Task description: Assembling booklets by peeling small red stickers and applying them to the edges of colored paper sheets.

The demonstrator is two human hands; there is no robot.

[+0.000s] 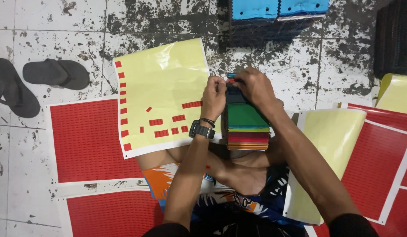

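A stack of coloured cloth swatches (246, 127), green on top with yellow and red layers below, rests on my lap. My left hand (213, 95), with a black watch on the wrist, pinches something small at the stack's far left corner. My right hand (255, 86) presses on the far end of the stack, beside a small red sticker. The two hands nearly touch. A yellow backing sheet (162, 92) with a few red stickers left on it lies just left of my left hand.
Full red sticker sheets (87, 140) lie on the tiled floor at left and right (374, 162). A peeled yellow sheet (330, 140) curls at right. A pair of black sandals (37, 79) is at far left. Blue fabric piles (278, 8) sit at the top.
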